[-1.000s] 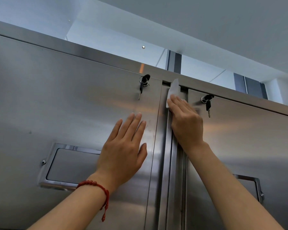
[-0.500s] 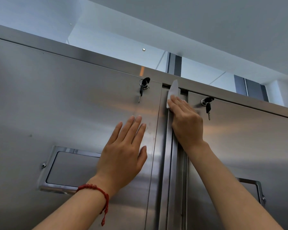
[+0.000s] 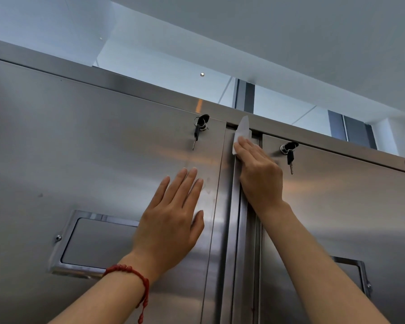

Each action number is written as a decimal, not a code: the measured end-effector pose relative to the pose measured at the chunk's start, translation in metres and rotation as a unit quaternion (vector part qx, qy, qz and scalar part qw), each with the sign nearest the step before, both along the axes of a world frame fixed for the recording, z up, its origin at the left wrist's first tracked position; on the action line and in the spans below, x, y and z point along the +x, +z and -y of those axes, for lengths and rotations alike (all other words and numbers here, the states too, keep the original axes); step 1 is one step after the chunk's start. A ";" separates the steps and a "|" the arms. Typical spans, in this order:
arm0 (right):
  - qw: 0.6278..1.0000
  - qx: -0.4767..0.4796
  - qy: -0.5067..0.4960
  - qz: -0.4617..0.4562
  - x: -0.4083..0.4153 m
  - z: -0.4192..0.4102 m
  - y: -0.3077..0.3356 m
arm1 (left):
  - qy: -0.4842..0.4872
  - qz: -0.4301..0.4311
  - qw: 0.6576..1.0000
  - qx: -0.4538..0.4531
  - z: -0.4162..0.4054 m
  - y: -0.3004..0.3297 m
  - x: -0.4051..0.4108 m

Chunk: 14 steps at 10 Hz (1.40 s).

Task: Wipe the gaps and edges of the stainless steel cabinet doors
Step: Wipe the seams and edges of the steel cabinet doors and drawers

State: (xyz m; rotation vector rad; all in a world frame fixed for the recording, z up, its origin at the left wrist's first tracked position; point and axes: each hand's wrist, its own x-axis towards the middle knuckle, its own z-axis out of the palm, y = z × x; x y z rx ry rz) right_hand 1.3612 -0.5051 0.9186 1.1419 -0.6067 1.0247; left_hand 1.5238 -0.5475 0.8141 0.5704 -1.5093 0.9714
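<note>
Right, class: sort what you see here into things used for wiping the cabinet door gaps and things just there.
In use:
white wipe
right hand pressing it
gap between the doors
left hand flat on the left door

Just there:
left door's keys
right door's keys
recessed handle
red bracelet

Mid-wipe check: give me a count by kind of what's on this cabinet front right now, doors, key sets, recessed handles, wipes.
Doors: 2, left door, right door
Key sets in locks: 2, left keys, right keys
Recessed handles: 2, left handle, right handle, partly hidden
Wipes: 1, white wipe
Total: 7
</note>
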 end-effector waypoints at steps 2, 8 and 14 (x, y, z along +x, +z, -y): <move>1.000 -0.009 0.003 0.013 0.001 0.002 -0.006 | 0.004 0.000 1.000 0.001 -0.001 0.001 0.000; 1.000 -0.023 0.020 0.007 0.001 0.004 -0.021 | 0.004 0.001 1.000 0.003 0.000 0.000 0.000; 0.999 0.015 0.024 0.019 0.001 -0.002 -0.035 | 0.003 0.002 1.000 0.005 0.000 0.000 0.000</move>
